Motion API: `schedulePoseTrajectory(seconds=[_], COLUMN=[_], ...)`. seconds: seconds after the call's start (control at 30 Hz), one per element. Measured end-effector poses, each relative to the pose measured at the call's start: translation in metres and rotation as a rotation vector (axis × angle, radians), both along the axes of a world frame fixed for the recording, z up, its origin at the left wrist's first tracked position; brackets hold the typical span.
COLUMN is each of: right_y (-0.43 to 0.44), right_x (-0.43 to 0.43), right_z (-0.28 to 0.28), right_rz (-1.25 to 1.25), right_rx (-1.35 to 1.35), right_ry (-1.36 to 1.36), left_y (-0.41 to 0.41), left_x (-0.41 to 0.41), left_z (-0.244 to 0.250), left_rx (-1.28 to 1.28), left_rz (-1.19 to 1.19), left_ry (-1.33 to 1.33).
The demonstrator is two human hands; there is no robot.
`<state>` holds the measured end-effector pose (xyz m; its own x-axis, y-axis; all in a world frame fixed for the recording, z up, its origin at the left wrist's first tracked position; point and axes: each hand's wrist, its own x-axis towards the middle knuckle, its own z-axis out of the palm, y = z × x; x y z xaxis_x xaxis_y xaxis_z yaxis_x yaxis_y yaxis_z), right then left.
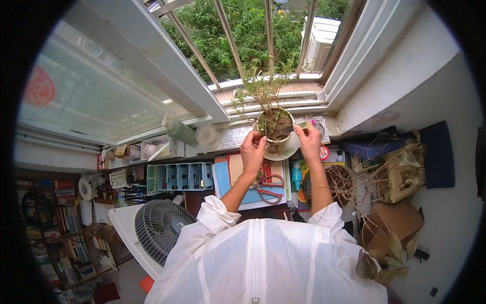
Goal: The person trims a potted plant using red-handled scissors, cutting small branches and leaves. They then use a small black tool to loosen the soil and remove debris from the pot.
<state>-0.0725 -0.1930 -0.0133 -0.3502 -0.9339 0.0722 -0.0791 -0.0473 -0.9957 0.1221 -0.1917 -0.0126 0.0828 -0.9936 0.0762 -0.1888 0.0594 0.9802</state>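
A potted plant with thin green stems [265,85] stands before the window, rooted in brown soil [279,123] inside a white pot [280,146]. Beneath the pot is a pale saucer [290,149]. At the pot's near left rim, my left hand [253,152] has its fingertips close together; whether they pinch anything is too small to tell. My right hand [309,142] grips a small tool with a dark flat blade [287,129], which reaches over the right rim to the soil. The tool's handle is mostly covered by my fingers.
Red-handled scissors [271,193] lie on papers and a blue folder [224,174]. A green pump bottle [178,131] and clear plastic cup [207,136] stand left. Dry bare branches [364,178] spread at the right. A fan [163,228] is at lower left. Metal bars [269,34] cross the window.
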Motion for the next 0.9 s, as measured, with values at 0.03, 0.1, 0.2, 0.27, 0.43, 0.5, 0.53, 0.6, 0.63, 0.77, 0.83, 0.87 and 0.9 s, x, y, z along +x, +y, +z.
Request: schedulePoseTrajectory(seconds=[0.03,0.1,0.2,0.27,0.43,0.5,0.53,0.6,0.63,0.77,0.83,0.87,0.9], right_y=[0.001,0.002,0.003,0.004,0.003,0.003,0.004,0.008,0.006,0.003,0.005,0.005,0.007], right_x=[0.000,0.003,0.010,0.012,0.011,0.013,0.014,0.011,0.007,0.003,0.006,0.007,0.009], right_z=[-0.003,-0.008,-0.010,-0.006,0.006,0.009,0.011,0.009,0.003,-0.003,-0.004,-0.004,-0.001], right_rz=[0.018,0.046,0.023,0.012,-0.016,-0.028,-0.031,-0.044,-0.056,-0.065,-0.055,-0.057,-0.060], right_rx=[0.031,0.005,0.009,0.023,0.121,0.094,0.055,0.048,0.028,-0.021,-0.017,-0.028,-0.034], right_ry=[0.003,-0.018,-0.010,0.022,0.214,0.218,0.187,0.139,0.121,0.084,0.114,0.105,0.094], left_y=[0.000,0.000,0.000,0.000,0.002,0.003,0.004,0.002,-0.001,-0.013,-0.016,-0.017,-0.018], left_x=[0.000,0.000,-0.001,0.001,0.001,0.002,0.002,0.000,-0.001,-0.005,-0.006,-0.006,-0.006], left_z=[0.000,-0.002,-0.003,-0.003,-0.006,-0.008,-0.008,-0.005,-0.001,0.008,0.007,0.003,0.000], left_rx=[0.004,0.008,0.008,0.008,-0.021,-0.032,-0.025,-0.001,0.015,0.055,0.057,0.059,0.065], left_rz=[0.000,-0.001,-0.004,-0.007,-0.011,-0.002,0.009,0.035,0.035,0.054,0.064,0.064,0.063], left_ry=[0.004,0.015,0.029,0.025,0.016,-0.002,-0.006,0.014,-0.004,-0.107,-0.132,-0.122,-0.115])
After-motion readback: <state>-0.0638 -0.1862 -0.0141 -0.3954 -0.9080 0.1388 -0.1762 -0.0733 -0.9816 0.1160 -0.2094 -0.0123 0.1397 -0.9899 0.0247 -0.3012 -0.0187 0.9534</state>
